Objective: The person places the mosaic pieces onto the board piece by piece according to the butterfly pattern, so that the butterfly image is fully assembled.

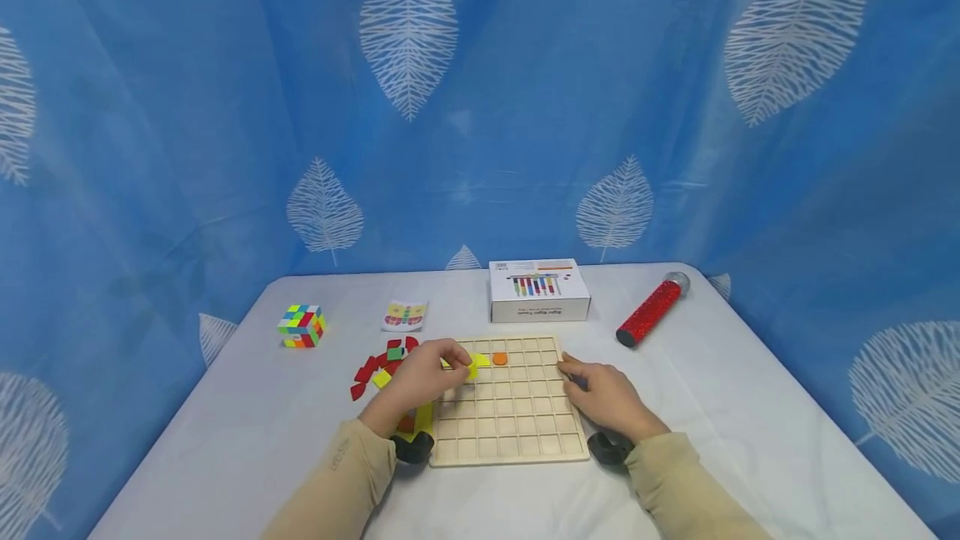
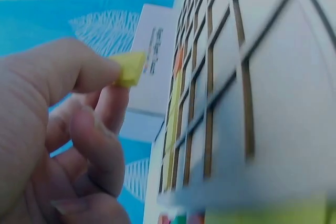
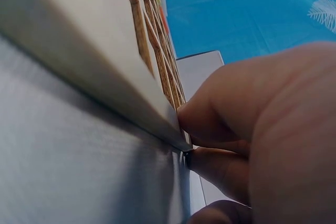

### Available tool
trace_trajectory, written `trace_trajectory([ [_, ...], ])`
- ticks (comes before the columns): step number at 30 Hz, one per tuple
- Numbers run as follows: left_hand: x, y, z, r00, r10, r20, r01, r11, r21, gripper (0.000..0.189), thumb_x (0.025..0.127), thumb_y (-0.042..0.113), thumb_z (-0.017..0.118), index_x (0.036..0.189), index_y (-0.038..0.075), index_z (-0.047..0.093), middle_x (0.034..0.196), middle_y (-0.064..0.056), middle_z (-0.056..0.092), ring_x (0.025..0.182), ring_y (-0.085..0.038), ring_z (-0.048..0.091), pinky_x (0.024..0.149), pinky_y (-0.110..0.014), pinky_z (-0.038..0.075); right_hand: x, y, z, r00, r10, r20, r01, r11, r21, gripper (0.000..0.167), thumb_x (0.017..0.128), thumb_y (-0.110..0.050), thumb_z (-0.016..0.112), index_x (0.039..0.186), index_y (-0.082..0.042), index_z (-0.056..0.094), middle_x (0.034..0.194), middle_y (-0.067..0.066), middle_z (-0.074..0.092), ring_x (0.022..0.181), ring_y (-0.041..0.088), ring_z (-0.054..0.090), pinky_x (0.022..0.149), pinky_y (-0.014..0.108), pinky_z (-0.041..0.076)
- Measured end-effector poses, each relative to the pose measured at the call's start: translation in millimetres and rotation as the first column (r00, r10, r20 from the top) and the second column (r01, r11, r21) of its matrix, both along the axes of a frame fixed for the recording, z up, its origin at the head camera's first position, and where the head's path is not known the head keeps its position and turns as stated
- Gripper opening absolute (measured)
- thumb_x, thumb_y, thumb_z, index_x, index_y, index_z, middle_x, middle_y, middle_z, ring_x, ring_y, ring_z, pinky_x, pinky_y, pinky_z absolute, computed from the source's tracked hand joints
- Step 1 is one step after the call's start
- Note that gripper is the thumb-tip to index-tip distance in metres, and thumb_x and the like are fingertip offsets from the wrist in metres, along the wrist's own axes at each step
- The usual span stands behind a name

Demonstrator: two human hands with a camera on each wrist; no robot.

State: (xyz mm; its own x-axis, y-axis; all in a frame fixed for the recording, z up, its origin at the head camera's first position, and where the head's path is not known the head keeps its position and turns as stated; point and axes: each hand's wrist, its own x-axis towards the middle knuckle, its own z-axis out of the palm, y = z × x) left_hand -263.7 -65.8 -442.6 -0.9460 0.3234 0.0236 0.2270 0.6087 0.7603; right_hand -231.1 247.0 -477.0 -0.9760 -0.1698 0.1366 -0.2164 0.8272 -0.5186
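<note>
My left hand (image 1: 427,372) pinches a small yellow tile (image 2: 132,67) between thumb and fingertip, above the upper left of a wooden grid board (image 1: 517,424). My right hand (image 1: 609,397) grips the board's right edge near its upper corner, with finger and thumb at the rim in the right wrist view. In the board's upper rows lie a yellow tile (image 1: 482,360) and, to its right, an orange round tile (image 1: 500,358). My left hand partly hides the board's left side.
Red tiles (image 1: 365,374) and a green tile (image 1: 395,353) lie left of the board. Behind are a butterfly pattern card (image 1: 405,316), a white box (image 1: 540,308) and a puzzle cube (image 1: 302,325). A red glittery tube (image 1: 651,312) lies at the back right.
</note>
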Motion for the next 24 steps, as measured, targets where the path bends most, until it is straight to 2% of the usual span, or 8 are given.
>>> trace_trajectory([
  [6, -7.3, 23.9, -2.3, 1.0, 0.002, 0.017, -0.002, 1.0, 0.023, 0.013, 0.093, 0.02, 0.074, 0.105, 0.018, 0.072, 0.095, 0.001, 0.065, 0.084, -0.018, 0.059, 0.072, -0.032, 0.052, 0.5, 0, 0.1, 1.0, -0.003, -0.003, 0.003, 1.0, -0.001, 0.039, 0.096, -0.019, 0.065, 0.134, -0.007, 0.069, 0.147, 0.005, 0.06, 0.135, 0.034, 0.057, 0.109, 0.054, 0.045],
  [10, -13.7, 40.5, -3.1, 0.999, 0.029, 0.017, -0.029, 1.0, 0.009, 0.011, 0.093, 0.021, 0.073, 0.103, 0.018, 0.072, 0.094, 0.002, 0.066, 0.084, -0.018, 0.059, 0.073, -0.033, 0.051, -0.3, -1, -1.7, 1.0, -0.011, -0.003, 0.011, 1.0, 0.002, 0.039, 0.096, -0.02, 0.066, 0.133, -0.008, 0.069, 0.147, 0.004, 0.06, 0.135, 0.035, 0.057, 0.108, 0.054, 0.046],
  [15, -21.6, 61.4, -4.2, 0.998, 0.066, -0.015, -0.067, 0.994, -0.089, 0.01, 0.093, 0.021, 0.073, 0.102, 0.02, 0.073, 0.093, 0.002, 0.068, 0.083, -0.017, 0.06, 0.071, -0.034, 0.05, -0.2, -2, -2.2, 1.0, -0.025, 0.019, 0.025, 1.0, 0.005, 0.039, 0.096, -0.021, 0.067, 0.134, -0.009, 0.069, 0.147, 0.003, 0.06, 0.135, 0.035, 0.057, 0.108, 0.054, 0.046],
  [20, -30.9, 77.1, -6.0, 0.996, 0.053, -0.077, -0.067, 0.98, -0.188, 0.011, 0.093, 0.02, 0.072, 0.104, 0.021, 0.074, 0.091, 0.004, 0.068, 0.079, -0.014, 0.06, 0.066, -0.033, 0.047, 0.0, -3, -0.2, 0.998, -0.037, 0.044, 0.037, 0.999, 0.006, 0.041, 0.096, -0.023, 0.067, 0.135, -0.01, 0.069, 0.149, 0.003, 0.059, 0.138, 0.035, 0.054, 0.11, 0.054, 0.044],
  [24, -35.8, 84.8, -8.3, 0.995, 0.048, -0.084, -0.066, 0.971, -0.228, 0.01, 0.093, 0.021, 0.073, 0.103, 0.022, 0.075, 0.088, 0.006, 0.066, 0.077, -0.013, 0.058, 0.065, -0.033, 0.046, -0.8, -3, 0.2, 0.998, -0.035, 0.051, 0.035, 0.999, 0.003, 0.041, 0.097, -0.023, 0.067, 0.135, -0.01, 0.068, 0.149, 0.003, 0.058, 0.139, 0.034, 0.053, 0.111, 0.054, 0.043],
])
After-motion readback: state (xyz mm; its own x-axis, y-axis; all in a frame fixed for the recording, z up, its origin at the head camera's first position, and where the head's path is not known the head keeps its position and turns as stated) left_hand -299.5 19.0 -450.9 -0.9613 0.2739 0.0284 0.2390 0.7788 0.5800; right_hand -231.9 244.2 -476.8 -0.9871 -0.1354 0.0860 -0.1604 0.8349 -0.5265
